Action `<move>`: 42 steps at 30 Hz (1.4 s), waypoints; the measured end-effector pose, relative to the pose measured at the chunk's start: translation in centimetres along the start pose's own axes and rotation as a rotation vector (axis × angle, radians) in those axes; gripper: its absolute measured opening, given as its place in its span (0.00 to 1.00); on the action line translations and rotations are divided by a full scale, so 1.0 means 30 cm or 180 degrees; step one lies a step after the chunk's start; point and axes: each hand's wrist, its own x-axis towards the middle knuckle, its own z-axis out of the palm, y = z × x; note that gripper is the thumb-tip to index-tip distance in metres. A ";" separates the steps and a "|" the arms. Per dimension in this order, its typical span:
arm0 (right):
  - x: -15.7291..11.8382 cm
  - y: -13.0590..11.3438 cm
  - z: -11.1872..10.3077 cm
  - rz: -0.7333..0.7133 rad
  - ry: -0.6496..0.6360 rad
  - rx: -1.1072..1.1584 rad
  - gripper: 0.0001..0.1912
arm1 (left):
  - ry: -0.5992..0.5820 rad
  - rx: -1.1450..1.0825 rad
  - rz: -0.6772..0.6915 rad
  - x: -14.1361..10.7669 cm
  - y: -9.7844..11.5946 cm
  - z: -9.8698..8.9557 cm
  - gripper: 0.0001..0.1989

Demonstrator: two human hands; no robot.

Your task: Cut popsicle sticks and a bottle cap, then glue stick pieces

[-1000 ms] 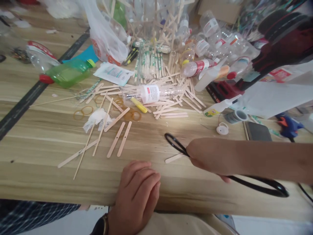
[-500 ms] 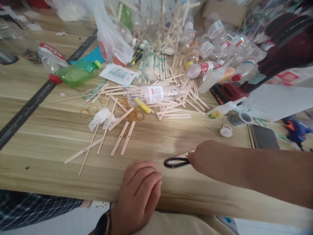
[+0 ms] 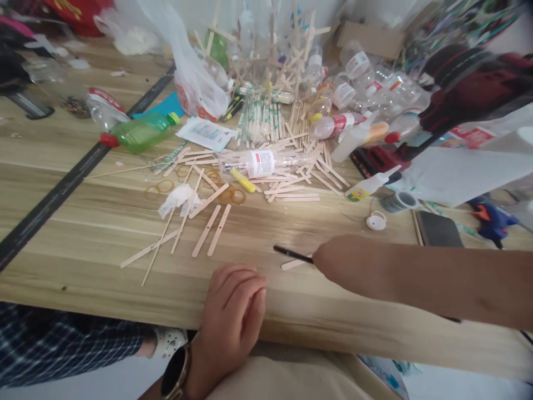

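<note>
My left hand (image 3: 233, 304) rests palm down at the table's front edge, loosely bent fingers against the wood and nothing visible in them. Right of it, my right hand (image 3: 335, 256) is closed around a black loop-handled tool (image 3: 291, 254), whose handle juts out leftward and appears edge-on. The back of the hand hides its fingers and the rest of the tool. A wooden craft stick (image 3: 293, 264) lies under the handle, partly covered by the hand. Two craft sticks with dark centre dots, one of them this stick (image 3: 219, 230), lie side by side beyond my left hand.
Behind are a heap of craft sticks (image 3: 291, 186), a clear bottle (image 3: 263, 163) and a yellow-handled tool (image 3: 242, 180). A glue bottle (image 3: 366, 186), wire spool (image 3: 398, 202) and blue glue gun (image 3: 493, 219) stand or lie right. Someone's checked trousers (image 3: 62, 344) show lower left.
The black handle has turned from a visible loop to edge-on, and the hand has shifted slightly left and up. More of the craft stick beneath shows. My left hand stays resting; the whole view shifted slightly.
</note>
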 end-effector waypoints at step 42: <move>-0.120 -0.043 0.298 -0.0541 0.2804 0.0384 0.12 | -0.1296 0.0722 0.0078 0.092 0.129 0.021 0.14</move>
